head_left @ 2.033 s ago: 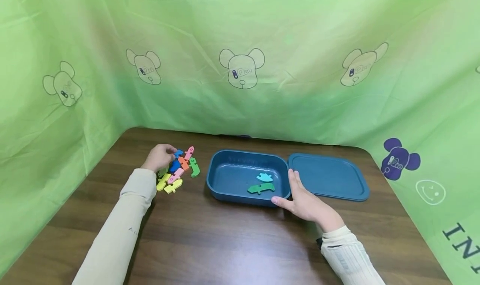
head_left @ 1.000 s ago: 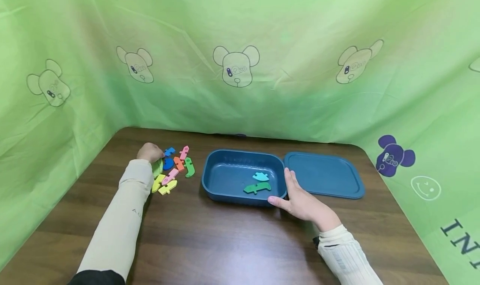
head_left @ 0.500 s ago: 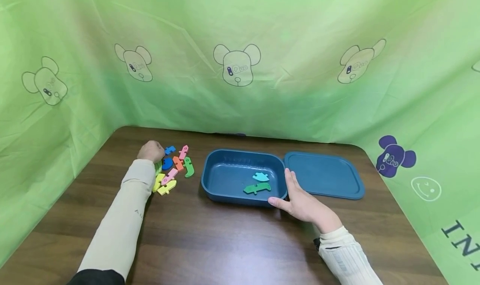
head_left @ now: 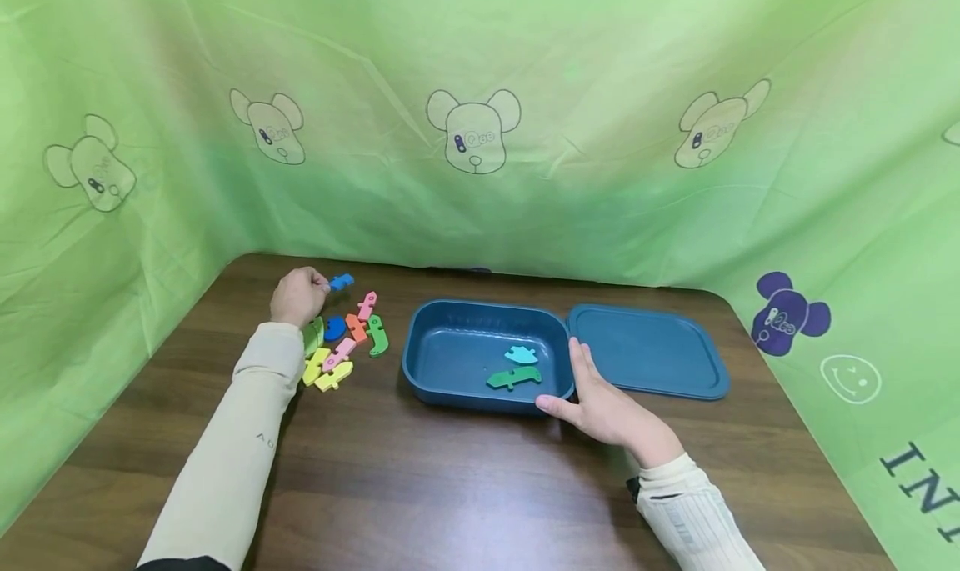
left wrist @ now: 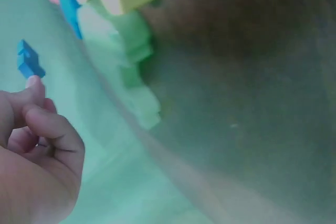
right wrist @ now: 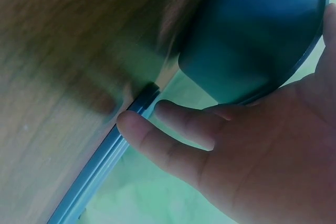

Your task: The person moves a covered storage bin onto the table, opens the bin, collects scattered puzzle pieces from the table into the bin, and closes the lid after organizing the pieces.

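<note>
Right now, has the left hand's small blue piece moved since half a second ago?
Yes: the small blue piece has moved up the head view, away from the unmoved orange piece.

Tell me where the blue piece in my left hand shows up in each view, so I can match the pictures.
Head: the blue piece is left of centre, pinched by the left hand.
Left wrist: the blue piece is near the left edge, above mid-height, at the tip of the left hand.
Right wrist: not in it.
Shared landmark: the brown table, visible in all three views.
</note>
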Demonstrator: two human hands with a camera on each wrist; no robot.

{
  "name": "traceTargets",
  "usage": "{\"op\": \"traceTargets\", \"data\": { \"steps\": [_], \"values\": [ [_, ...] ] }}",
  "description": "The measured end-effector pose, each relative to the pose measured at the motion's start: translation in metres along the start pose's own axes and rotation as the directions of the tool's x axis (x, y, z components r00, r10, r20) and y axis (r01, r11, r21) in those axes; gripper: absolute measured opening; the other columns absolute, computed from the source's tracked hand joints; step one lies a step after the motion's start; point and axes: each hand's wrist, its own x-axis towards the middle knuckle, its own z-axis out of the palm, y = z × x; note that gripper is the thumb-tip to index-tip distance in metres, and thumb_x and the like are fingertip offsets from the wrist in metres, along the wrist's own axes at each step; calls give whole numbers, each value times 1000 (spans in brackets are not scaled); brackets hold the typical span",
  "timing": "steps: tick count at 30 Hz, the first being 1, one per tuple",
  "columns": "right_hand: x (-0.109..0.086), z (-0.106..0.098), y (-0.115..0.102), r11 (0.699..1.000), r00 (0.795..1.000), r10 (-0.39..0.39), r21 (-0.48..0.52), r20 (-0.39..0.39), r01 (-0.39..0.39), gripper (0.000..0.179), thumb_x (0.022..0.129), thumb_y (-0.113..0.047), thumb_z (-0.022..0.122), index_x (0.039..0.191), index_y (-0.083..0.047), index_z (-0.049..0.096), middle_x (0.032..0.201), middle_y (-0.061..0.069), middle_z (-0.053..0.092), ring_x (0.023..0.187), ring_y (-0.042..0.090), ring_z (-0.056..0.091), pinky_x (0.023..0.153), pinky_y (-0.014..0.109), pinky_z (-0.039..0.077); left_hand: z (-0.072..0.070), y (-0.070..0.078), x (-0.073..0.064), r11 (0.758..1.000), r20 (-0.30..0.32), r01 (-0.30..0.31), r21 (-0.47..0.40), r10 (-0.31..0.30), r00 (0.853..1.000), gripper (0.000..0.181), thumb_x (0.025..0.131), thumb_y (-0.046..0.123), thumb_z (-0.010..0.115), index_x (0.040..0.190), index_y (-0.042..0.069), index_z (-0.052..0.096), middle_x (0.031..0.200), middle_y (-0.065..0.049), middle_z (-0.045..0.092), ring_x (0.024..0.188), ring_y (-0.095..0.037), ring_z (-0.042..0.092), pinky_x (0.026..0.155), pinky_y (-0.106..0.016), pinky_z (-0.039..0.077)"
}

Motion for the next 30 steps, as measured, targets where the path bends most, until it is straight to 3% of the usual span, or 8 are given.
{"op": "traceTargets", "data": {
  "steps": [6, 13, 22, 30],
  "values": [
    [-1, 0, 2, 1000, 1000, 6, 1, -9, -6, 116, 93, -66, 57, 158, 3, -9, 163, 28, -9, 150, 44, -1, 115, 61, 15, -2, 23, -8, 993, -23, -90, -80, 88, 996, 15, 102, 12, 56, 104, 0, 65, 105, -18, 63, 95, -36, 58, 85, -52, 46],
    [0, 1, 4, 1000, 1000, 2, 3, -19, -2, 114, 94, -64, 58, 158, 3, -9, 163, 28, -8, 150, 44, -1, 115, 61, 14, 0, 49, -23, 976, -15, -188, -113, 188, 982, 12, 102, 10, 58, 103, 0, 65, 104, -17, 58, 94, -34, 55, 84, -49, 45],
    [2, 1, 4, 999, 999, -30, -15, -36, 29, 114, 94, -64, 58, 157, 6, -6, 163, 29, -7, 150, 45, -1, 115, 61, 13, 9, 78, -39, 951, 17, -258, -170, 265, 964, 10, 102, 9, 60, 102, 2, 66, 100, -12, 58, 86, -29, 57, 76, -41, 46],
    [1, 0, 1, 997, 997, -53, -53, -57, 50, 116, 92, -69, 57, 157, 9, 0, 163, 29, -4, 149, 46, 3, 116, 61, 13, 18, 97, -53, 930, 42, -288, -230, 305, 951, 6, 99, 8, 65, 97, 4, 68, 99, -9, 60, 90, -28, 56, 81, -41, 46]
  ]
}}
